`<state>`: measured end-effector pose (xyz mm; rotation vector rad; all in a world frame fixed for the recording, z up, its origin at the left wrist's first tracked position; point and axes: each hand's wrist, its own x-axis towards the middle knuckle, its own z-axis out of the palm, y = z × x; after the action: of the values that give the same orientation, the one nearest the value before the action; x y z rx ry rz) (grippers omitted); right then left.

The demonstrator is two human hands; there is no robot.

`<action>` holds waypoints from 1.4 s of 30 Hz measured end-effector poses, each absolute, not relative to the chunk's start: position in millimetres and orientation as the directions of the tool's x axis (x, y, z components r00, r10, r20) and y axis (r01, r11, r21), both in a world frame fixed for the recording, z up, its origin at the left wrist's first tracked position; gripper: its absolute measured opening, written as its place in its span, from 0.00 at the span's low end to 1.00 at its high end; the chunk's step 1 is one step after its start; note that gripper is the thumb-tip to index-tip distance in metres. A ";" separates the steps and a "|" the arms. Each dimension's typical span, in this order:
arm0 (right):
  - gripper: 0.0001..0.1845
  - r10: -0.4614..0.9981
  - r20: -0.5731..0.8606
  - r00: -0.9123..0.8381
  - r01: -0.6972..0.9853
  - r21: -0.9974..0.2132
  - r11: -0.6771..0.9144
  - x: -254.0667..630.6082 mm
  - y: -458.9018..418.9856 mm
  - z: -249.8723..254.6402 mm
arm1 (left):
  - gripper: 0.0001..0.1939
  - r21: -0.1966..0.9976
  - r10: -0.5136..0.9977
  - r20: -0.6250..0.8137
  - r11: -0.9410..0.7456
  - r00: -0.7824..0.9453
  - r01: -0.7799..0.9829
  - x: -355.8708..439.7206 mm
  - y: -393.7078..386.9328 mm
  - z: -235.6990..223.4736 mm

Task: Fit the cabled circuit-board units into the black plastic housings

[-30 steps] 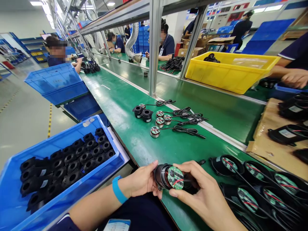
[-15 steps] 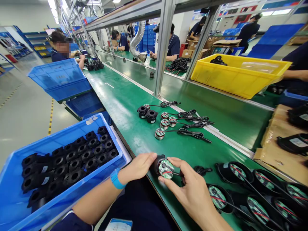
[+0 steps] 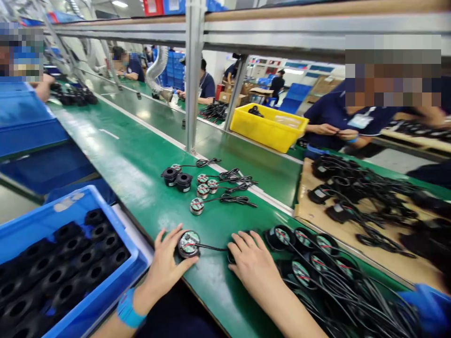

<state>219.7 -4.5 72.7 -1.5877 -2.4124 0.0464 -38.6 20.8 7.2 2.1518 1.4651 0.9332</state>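
My left hand point(image 3: 168, 263) curls around a round black motor housing point(image 3: 180, 255) standing near the bench's front edge, thumb along its near side, fingers on its left. A green circuit board point(image 3: 190, 239) with red wires faces up inside it. From the board a black cable point(image 3: 213, 247) runs right to my right hand point(image 3: 252, 263). That hand is palm down, fingers bent over the black cable bundle, mostly hidden underneath. Farther up the bench are two black housings point(image 3: 183, 182) and several small round motors with circuit boards point(image 3: 197, 205), their cables coiled.
At the left, a blue bin point(image 3: 132, 263) holds rows of black housings. Several housings with boards and cables point(image 3: 301, 272) crowd the right. Behind them, cardboard point(image 3: 306, 199) carries more cabled parts. A metal post point(image 3: 193, 94) and yellow bin point(image 3: 268, 129) stand beyond; a co-worker point(image 3: 327, 112) sits opposite.
The housing with the board now stands upright on the bench, no longer tilted between both hands. My right hand has left it and moved right onto the cable. The view has swung right.
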 end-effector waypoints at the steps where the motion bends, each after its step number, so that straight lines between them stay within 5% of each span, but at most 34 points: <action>1: 0.15 0.906 0.211 -0.366 0.900 -0.167 0.403 221.5 -4.2 76.2 | 0.31 0.604 0.904 0.355 -0.416 0.238 0.680 -41.2 22.6 12.0; 3: 0.03 0.893 0.258 -0.368 0.886 -0.196 0.421 220.6 -6.1 84.3 | 0.31 0.554 0.860 0.457 -0.474 0.227 0.685 -46.1 23.8 25.9; 7: 0.23 0.868 0.337 -0.365 0.825 -0.315 0.469 210.1 -18.0 100.6 | 0.28 0.467 0.761 0.611 -0.567 0.216 0.678 -52.8 25.2 37.4; 13: 0.15 0.946 0.214 -0.242 0.827 -0.465 0.317 202.2 -33.9 126.2 | 0.28 0.421 0.797 0.536 -0.539 0.279 0.730 -52.2 27.8 8.6; 19: 0.26 0.945 0.142 -0.294 0.725 -0.611 0.317 207.8 -40.4 120.3 | 0.32 0.592 0.864 0.444 -0.482 0.237 0.646 -43.3 12.9 42.5; 22: 0.26 0.944 0.147 -0.295 0.740 -0.590 0.323 209.1 -35.6 108.5 | 0.30 0.707 0.929 0.285 -0.370 0.236 0.602 -40.7 12.0 46.1; 28: 0.31 0.865 0.373 -0.335 0.750 -0.451 0.484 208.5 -32.2 107.4 | 0.35 0.738 0.916 0.360 -0.396 0.177 0.546 -41.6 3.4 48.7; 32: 0.29 0.828 0.407 -0.387 0.765 -0.359 0.534 207.8 -26.4 103.2 | 0.32 0.771 0.932 0.228 -0.350 0.283 0.532 -40.3 3.4 46.2; 36: 0.31 0.782 0.462 -0.419 0.750 -0.309 0.585 207.6 -28.7 100.6 | 0.35 0.744 0.912 0.317 -0.410 0.262 0.527 -39.5 -2.0 48.6; 42: 0.31 0.751 0.476 -0.459 0.745 -0.254 0.616 207.2 -36.3 104.7 | 0.33 0.763 0.916 0.255 -0.386 0.309 0.518 -35.1 -1.6 44.7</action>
<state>207.2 -36.3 104.7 -1.1736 -2.2885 0.0124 -35.1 -1.6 44.7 2.0218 1.2671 0.9296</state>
